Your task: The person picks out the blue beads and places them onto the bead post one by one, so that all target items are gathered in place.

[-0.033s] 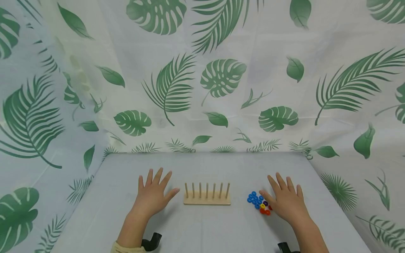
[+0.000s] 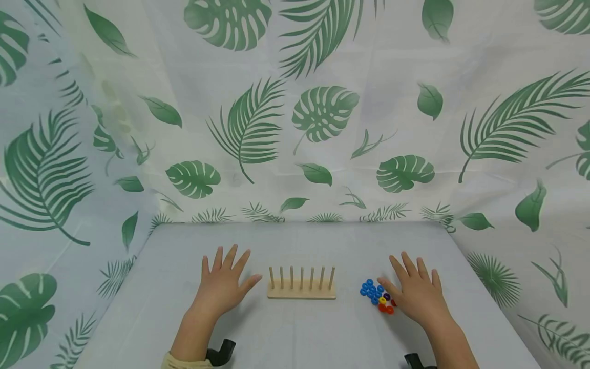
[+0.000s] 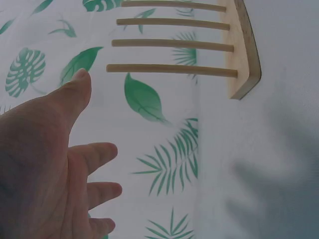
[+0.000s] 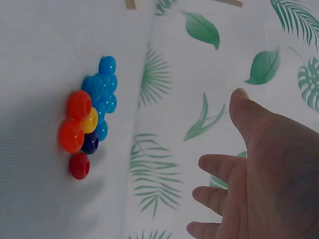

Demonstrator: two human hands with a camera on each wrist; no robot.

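A wooden peg rack [image 2: 301, 294] stands upright between the two hands, with several thin bare pegs [image 3: 169, 68] rising from its base. To its left is my left hand [image 2: 220, 288], fingers straight and spread, holding nothing; its thumb points toward the rack. My right hand [image 2: 420, 296], also spread and holding nothing, hovers beside a cluster of beads on the right. Several blue beads [image 4: 101, 87] lie together there, with two orange beads [image 4: 72, 135], a yellow bead [image 4: 89, 121], a dark purple bead [image 4: 90, 143] and a red bead [image 4: 79, 166]. In the head view, the right hand partly covers the red bead.
A pale table [image 2: 295, 333] bears the rack and beads. White cloth with green leaf prints [image 2: 322, 195] hangs behind the table and along both sides. Black wrist mounts [image 2: 222, 353] show below each hand, and a light yellow sleeve [image 2: 186, 362] ends at the left forearm.
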